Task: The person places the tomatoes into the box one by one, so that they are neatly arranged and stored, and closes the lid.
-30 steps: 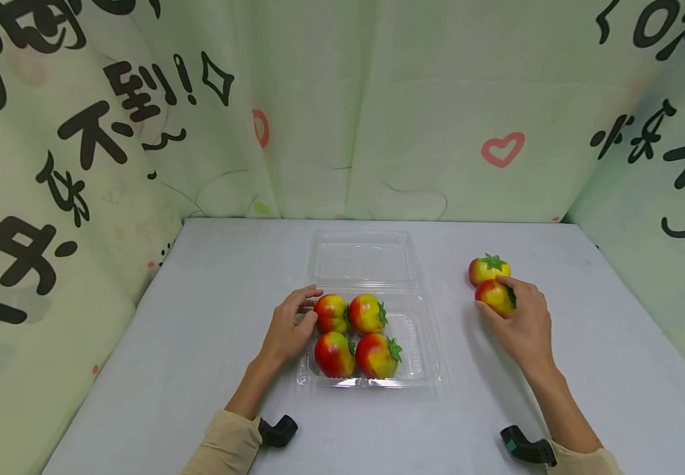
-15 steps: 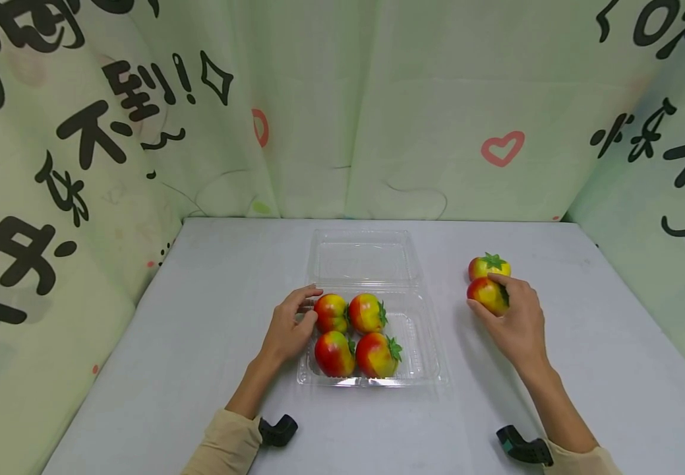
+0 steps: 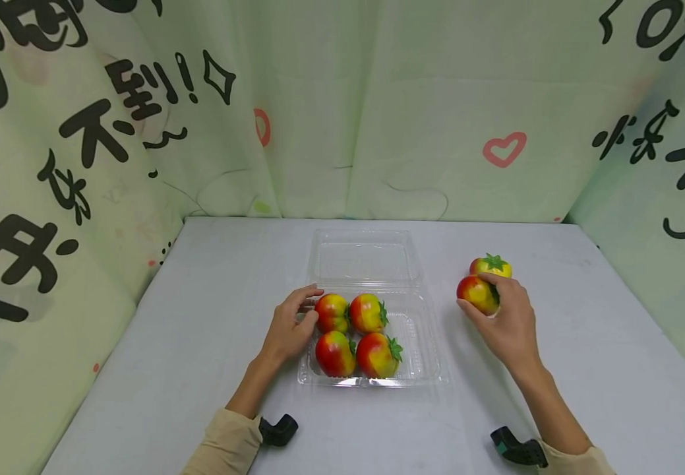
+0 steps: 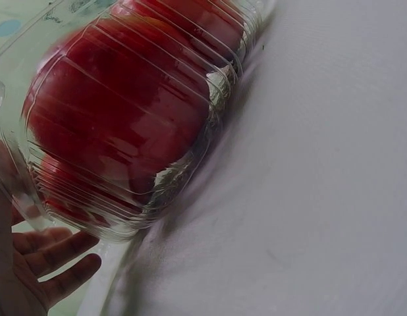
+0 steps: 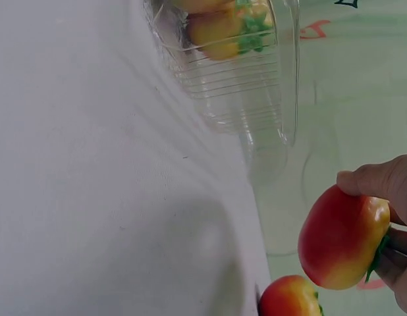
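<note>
My right hand (image 3: pixel 511 326) pinches a red-and-yellow fruit with a green leafy cap (image 3: pixel 477 295) between thumb and fingers. In the right wrist view this held fruit (image 5: pixel 342 238) hangs above the table, its cap turned toward the palm. A second fruit of the same kind (image 3: pixel 494 266) rests on the table just behind it. An open clear plastic clamshell box (image 3: pixel 422 343) holds several such fruits (image 3: pixel 378 356) in its left and middle part. At the box's left wall is my left hand (image 3: pixel 291 326); the left wrist view shows its fingers (image 4: pixel 68 280) extended and spread there.
The clear lid (image 3: pixel 360 260) lies folded back behind the box. Both stand on a white-covered table (image 3: pixel 229 264). Pale green curtains (image 3: pixel 425 119) with black writing and hearts enclose its back and sides. A black strap device (image 3: pixel 278 430) sits at each wrist.
My right hand has shifted left with the fruit in its grip, away from its earlier place and nearer the box. The left hand and the box have stayed put.
</note>
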A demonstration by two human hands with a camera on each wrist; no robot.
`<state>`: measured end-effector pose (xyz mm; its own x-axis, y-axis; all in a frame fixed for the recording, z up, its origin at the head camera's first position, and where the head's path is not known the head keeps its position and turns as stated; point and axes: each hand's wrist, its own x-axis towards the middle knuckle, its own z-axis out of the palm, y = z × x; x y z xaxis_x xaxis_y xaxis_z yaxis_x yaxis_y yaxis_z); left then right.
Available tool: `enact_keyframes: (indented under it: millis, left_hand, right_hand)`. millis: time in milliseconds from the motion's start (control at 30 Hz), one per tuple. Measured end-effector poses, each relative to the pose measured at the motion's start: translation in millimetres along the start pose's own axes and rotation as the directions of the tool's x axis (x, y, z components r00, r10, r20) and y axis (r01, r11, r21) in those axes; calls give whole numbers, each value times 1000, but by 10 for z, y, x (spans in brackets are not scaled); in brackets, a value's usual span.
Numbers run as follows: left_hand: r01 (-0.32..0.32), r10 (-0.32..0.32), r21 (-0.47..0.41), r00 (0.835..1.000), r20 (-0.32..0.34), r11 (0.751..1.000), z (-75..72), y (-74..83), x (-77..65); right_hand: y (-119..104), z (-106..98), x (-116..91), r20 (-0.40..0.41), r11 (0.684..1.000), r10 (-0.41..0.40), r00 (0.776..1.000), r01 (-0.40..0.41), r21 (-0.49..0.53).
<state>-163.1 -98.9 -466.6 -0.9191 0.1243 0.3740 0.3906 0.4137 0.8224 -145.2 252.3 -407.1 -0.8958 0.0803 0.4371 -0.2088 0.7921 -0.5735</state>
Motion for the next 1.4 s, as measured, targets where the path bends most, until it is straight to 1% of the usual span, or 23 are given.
enact_keyframes:
  millis: [200,833,1033,1200,1400]
  left_hand:
    - [8,-8,-1,1000,1,1000,-1,-2,0]
    - [2,-2,4,1000,2,1000,-1,4,9]
    - [16,-16,0,1000,7,1000,-4,5,10]
    - [6,-6,0,1000,4,1000,-6,9,6]
    - [5,-5,7,1000,7,1000,-6,-2,5]
  right_hand:
    - [-67,24,-1,-5,999,-29,1000,29,15]
    - [-259,111,-17,14,993,-92,996,91,71]
    - [-307,135,-38,20,992,-92,996,90,86]
    - [-351,163,-41,41,993,-81,996,77,84]
    - [-383,184,-25,46,992,-95,994,91,85]
